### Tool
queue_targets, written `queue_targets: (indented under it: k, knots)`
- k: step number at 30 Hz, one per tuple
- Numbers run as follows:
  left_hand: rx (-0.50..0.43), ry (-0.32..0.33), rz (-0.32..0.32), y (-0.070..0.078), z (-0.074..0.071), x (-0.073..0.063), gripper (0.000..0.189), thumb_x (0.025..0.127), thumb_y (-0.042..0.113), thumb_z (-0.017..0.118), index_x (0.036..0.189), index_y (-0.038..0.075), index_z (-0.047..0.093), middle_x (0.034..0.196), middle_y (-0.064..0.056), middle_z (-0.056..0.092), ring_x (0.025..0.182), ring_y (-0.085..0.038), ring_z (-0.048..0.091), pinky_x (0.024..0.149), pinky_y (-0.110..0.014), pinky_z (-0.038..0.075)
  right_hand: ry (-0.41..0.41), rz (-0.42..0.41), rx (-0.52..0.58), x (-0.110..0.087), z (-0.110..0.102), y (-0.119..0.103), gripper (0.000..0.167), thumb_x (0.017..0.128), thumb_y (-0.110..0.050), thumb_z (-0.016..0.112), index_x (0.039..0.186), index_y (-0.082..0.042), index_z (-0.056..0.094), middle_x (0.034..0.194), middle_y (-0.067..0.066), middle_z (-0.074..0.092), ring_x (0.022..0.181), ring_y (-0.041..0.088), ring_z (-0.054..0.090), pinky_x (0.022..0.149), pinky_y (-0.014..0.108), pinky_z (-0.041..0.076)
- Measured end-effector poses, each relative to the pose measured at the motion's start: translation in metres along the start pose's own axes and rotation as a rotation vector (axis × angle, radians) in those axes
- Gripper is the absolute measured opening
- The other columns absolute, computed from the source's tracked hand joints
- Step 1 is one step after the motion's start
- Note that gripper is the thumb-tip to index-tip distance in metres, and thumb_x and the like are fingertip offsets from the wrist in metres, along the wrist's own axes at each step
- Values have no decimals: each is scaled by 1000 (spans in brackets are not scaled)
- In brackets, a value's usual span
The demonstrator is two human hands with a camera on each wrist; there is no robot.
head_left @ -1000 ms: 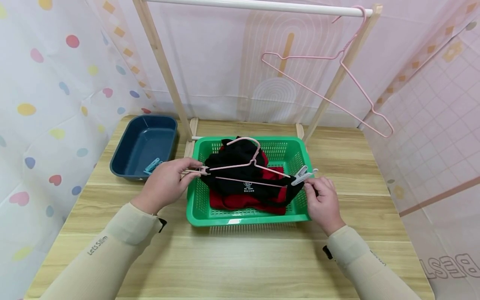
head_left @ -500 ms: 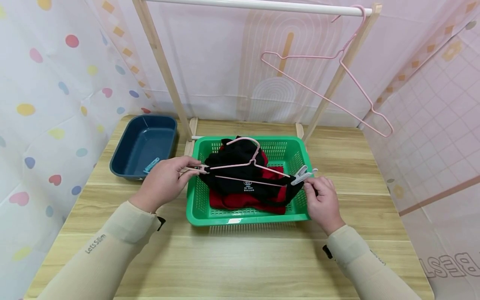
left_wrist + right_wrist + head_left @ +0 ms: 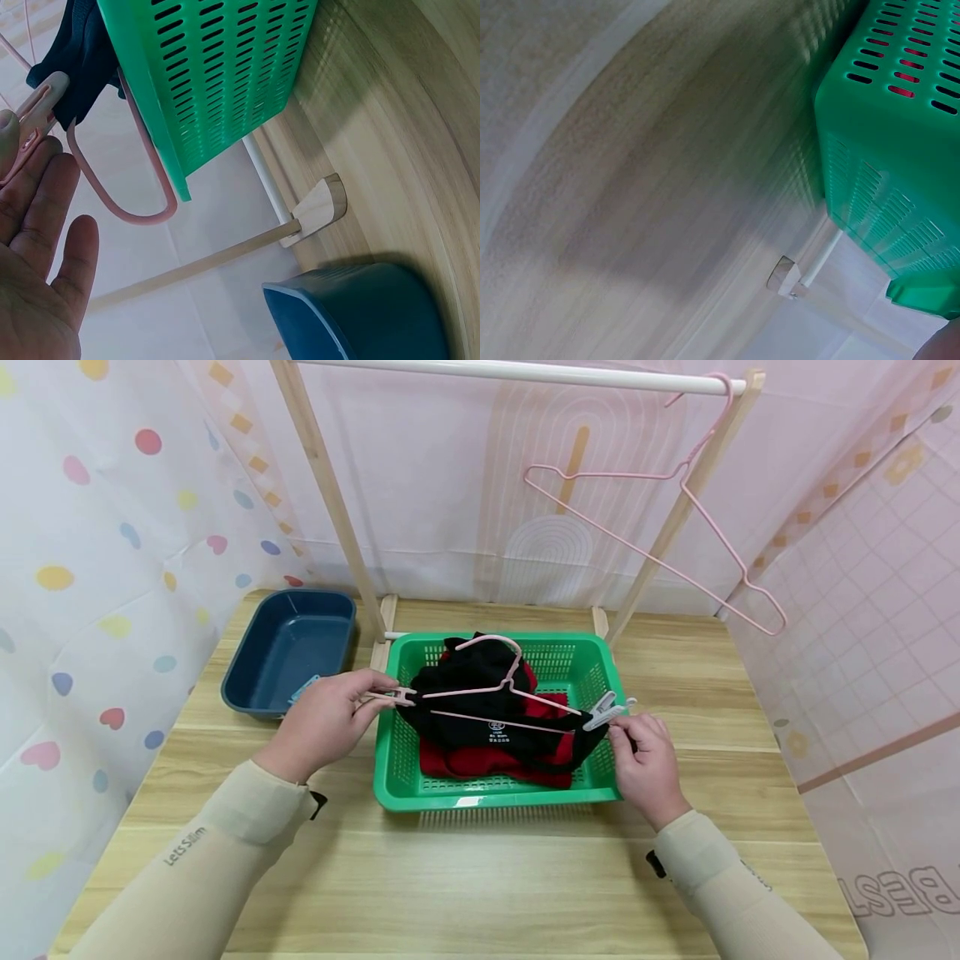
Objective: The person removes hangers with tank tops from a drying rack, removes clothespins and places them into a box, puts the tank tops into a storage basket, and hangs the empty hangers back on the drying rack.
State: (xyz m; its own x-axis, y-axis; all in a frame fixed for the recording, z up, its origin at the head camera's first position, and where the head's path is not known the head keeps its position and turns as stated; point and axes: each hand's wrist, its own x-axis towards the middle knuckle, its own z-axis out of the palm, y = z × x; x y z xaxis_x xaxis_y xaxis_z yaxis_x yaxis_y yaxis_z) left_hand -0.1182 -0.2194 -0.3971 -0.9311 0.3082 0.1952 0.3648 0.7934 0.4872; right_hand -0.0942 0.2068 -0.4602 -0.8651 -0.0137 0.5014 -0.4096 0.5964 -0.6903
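Note:
In the head view, a black garment [image 3: 450, 731] with a small white print stretches along a pink hanger [image 3: 513, 675] above the green basket. My left hand [image 3: 318, 722] pinches a pink clothespin [image 3: 39, 112] at the garment's left end; the left wrist view has its nose over the dark cloth, beside the hanger's rounded pink end. A pale grey clothespin [image 3: 602, 712] grips the cloth at the hanger's right arm. Just beside it, my right hand [image 3: 648, 768] pinches the garment's right end between thumb and fingers. The right wrist view has only a sliver of that hand.
The green basket [image 3: 498, 800] holds red cloth [image 3: 487, 762]. A blue tub [image 3: 243, 672] with a light blue clothespin [image 3: 302, 687] stands left. Behind, a wooden rack with a white rod [image 3: 517, 370] bears another pink hanger [image 3: 626, 474] at its right end.
My left hand has shifted slightly left with the pink clothespin and the garment's end, and covers more of the tub's light blue clothespin. The right hand keeps its place.

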Motion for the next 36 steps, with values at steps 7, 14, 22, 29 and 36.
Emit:
queue_targets:
  k: [7,14,22,29,36]
  knots:
    - [4,8,7,-2,-3,-1,19,104,23,68,121,17,75,115,-5,80,92,-25,74,77,-45,57,-10,23,-8,-1,0,-1,10,97,7,66,94,4,75,88,15,70,89,16,49,82,21,35]
    - [10,36,28,-4,-5,-3,18,103,25,70,119,18,75,114,-3,80,82,-20,67,72,-38,52,-11,30,-9,-1,-1,-1,10,97,7,65,95,4,75,88,15,70,88,15,48,81,21,35]
    - [6,58,33,-10,-8,-6,17,103,23,70,119,18,76,114,-3,79,79,-18,64,69,-36,50,-4,22,-4,-1,-1,-2,10,97,7,66,95,4,75,87,15,70,88,14,48,81,20,34]
    - [-9,71,9,-16,-14,-9,19,102,23,71,120,17,76,111,-3,80,89,-22,72,76,-43,56,10,-7,-3,-1,1,0,10,96,7,66,94,4,75,86,14,69,87,16,48,81,20,34]
    - [30,130,5,-25,-21,-12,21,100,21,74,121,14,74,111,-7,80,84,-23,70,69,-38,49,13,-11,0,-1,1,1,9,96,8,66,93,4,74,86,15,69,88,17,50,83,20,34]
